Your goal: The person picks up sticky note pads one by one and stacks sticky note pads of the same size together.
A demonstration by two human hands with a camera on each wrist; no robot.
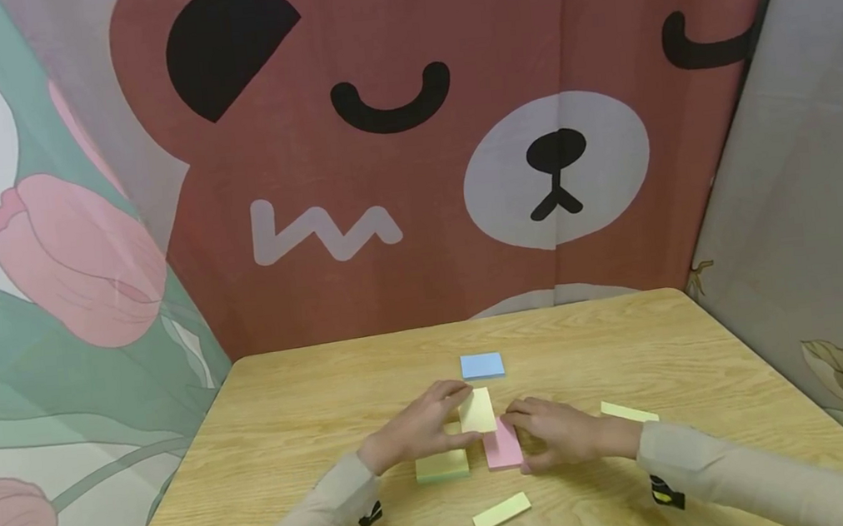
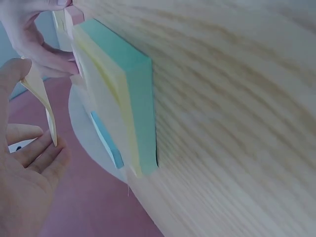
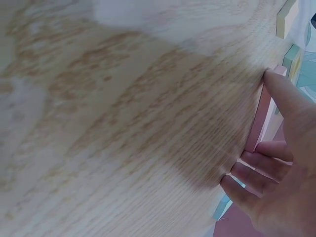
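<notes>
A red bear-print cloth (image 1: 416, 205) filled the upper middle of the frame, and below it lay the wooden desk (image 1: 315, 423). Near the lower centre worked two hands. The left hand (image 1: 415, 432) had its grip partly open, thumb and fingertips pinching a thin yellow sheet (image 1: 476, 413) by opposite edges; that pressure probably caused its bow, and it left the sheet's face uncovered. The right hand (image 1: 562, 431) spread its grip to a pad's length, thumb and forefinger at either end of the pink pad (image 1: 504, 446), seemingly to keep it from sliding; its other fingertips rested on the desk, likely for support. A yellow-and-green stack (image 1: 442, 465) lay flat beneath the left hand, close at the pink pad's left. The blue pad (image 1: 481, 365) sat beyond the hands, toward the frame's middle, out of their way. Smallest were two narrow yellow strips, one (image 1: 502, 513) at lower centre, the other (image 1: 628, 412) by the right forearm.
</notes>
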